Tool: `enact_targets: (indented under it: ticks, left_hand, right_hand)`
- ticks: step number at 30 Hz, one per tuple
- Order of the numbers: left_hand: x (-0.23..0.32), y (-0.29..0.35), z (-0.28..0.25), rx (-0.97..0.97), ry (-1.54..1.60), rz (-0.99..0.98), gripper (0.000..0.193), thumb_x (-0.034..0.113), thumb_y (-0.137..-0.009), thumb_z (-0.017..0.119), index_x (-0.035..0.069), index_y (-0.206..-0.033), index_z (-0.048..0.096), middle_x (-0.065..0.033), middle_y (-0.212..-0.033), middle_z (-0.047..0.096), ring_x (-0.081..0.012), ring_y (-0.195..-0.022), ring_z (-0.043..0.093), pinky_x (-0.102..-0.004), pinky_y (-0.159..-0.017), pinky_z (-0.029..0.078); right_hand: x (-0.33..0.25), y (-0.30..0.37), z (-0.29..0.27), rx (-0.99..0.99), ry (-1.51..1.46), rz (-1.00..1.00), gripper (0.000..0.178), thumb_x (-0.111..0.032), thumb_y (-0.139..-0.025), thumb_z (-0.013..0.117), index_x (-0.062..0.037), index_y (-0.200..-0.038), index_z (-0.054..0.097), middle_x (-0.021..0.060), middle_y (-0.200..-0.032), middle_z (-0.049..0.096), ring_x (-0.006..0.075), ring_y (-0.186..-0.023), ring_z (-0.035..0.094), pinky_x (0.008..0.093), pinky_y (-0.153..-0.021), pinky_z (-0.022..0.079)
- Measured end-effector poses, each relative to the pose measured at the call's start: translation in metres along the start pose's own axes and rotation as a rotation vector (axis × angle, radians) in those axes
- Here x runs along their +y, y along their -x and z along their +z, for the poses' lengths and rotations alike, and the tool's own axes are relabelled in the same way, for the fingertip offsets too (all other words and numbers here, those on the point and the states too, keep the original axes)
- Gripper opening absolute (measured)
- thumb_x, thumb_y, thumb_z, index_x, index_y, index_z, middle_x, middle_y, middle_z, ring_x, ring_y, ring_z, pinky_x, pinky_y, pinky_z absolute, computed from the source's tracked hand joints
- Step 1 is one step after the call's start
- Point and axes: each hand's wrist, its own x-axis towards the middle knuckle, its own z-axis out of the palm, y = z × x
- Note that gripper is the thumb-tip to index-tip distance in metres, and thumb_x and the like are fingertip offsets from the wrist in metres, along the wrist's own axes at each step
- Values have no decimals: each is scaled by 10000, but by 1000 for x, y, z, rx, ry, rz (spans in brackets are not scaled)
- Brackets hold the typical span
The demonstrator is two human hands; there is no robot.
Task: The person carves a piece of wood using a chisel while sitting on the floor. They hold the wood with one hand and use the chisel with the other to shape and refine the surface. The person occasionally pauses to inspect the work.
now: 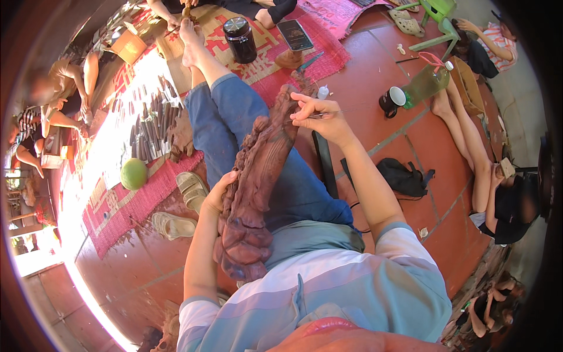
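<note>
A long reddish-brown wood carving [253, 190] lies slantwise across my lap and legs, its surface cut in folds and rounded lumps. My left hand [220, 192] is closed around its left side, with the fingertips partly hidden by the wood. Close to the carving's upper right end, my right hand [322, 120] pinches a thin, dark, rod-like tool [315, 116]. The tool's tip points toward the wood; whether it touches, I cannot tell. Just beyond that hand stands a small white bottle [323, 92].
Many carving tools [151, 126] lie on the patterned mat at left, near a green round fruit [134, 174]. A dark jar [240, 40], a phone [295, 35], a mug [392, 101], a green bottle [425, 85] and a black bag [404, 177] sit around me. Other people sit on both sides.
</note>
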Motion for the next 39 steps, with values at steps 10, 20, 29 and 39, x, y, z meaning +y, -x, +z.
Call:
enact_targets:
  ticks: [10, 20, 29, 39]
  left_hand:
    - [-8, -7, -11, -4, 91, 43, 562, 356, -862, 610, 22, -1298, 487, -161, -1198, 597, -268, -1074, 600, -394, -951, 486]
    - [-8, -6, -14, -33, 70, 94, 517, 326, -867, 607, 7, -1263, 512, -169, -1169, 615, -276, -1044, 619, -395, -928, 505]
    - [-5, -4, -3, 1, 80, 73, 518, 347, -858, 620, 15, -1244, 525, -155, -1130, 628, -266, -1020, 625, -383, -914, 511]
    - [-5, -1, 8, 19, 101, 38, 538, 371, -850, 626, 38, -1258, 522, -141, -1136, 628, -254, -999, 625, -370, -890, 515]
  right_hand:
    - [17, -9, 14, 201, -137, -31, 90, 30, -777, 728, -21, -802, 658, 192, -1158, 632, 194, -1092, 613, 332, -1017, 419]
    - [8, -3, 13, 119, 69, -144, 88, 17, -787, 728, -24, -798, 650, 191, -1116, 650, 197, -1098, 608, 322, -999, 433]
    - [8, -9, 10, 155, -96, -56, 107, 17, -797, 714, -26, -835, 624, 106, -944, 661, 239, -1114, 601, 357, -959, 458]
    - [-19, -21, 6, 98, -79, 154, 104, -11, -811, 713, -28, -820, 610, 37, -864, 643, 221, -1071, 622, 286, -820, 492]
